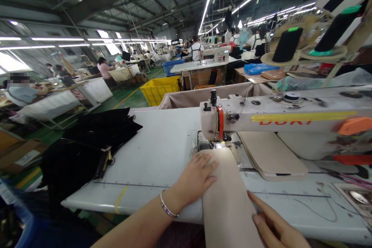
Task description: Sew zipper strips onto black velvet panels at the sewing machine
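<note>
A long beige fabric panel with a rounded far end lies on the sewing machine table, its tip under the needle area of the sewing machine. My left hand rests flat on the panel's left side near that tip, fingers spread and a bracelet on the wrist. Lower down, my right hand grips the panel's right edge between thumb and fingers; part of its fingers is hidden. Beneath the machine arm sits a stack of similar beige panels.
Black fabric pieces hang over the table's left end. A yellow crate and a beige cloth-lined bin stand beyond the table. Black thread cones rise at the right. Other people work at machines further back.
</note>
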### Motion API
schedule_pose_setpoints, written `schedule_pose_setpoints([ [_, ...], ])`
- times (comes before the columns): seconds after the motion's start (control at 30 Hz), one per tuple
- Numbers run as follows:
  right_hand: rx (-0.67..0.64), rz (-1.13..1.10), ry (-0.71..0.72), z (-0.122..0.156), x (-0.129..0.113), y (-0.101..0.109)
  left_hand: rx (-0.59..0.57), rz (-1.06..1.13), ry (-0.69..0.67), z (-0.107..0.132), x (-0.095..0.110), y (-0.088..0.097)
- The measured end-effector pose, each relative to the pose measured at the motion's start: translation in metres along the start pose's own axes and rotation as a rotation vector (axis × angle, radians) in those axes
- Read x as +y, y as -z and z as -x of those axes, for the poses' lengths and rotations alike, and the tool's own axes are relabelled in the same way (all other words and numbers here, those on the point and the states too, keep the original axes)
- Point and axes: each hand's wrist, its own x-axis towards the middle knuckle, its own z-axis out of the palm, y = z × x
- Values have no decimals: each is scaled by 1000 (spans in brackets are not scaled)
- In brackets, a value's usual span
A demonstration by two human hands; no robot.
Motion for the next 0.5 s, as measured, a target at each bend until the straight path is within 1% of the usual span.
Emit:
schedule_pose_setpoints([
  [0.07,-37,-67,-20,-4,-6,-10,-15,-25,14,-4,-6,-2],
  [0.13,-82,-123,-33,-9,-9,-13,-14,-34,17,-9,-12,-5],
  [0.23,-123,-171,-49,-16,-11,-11,1,-37,20,-13,-19,-8],
  [0.33,-119,-173,-61,-20,-11,-8,10,-33,27,-16,-23,-11],
  [0.43,-97,-125,-9,-22,-5,-7,25,-27,47,-16,-23,-12],
  [0.5,-50,-18,87,-24,5,-8,38,-25,62,-14,-19,-12],
])
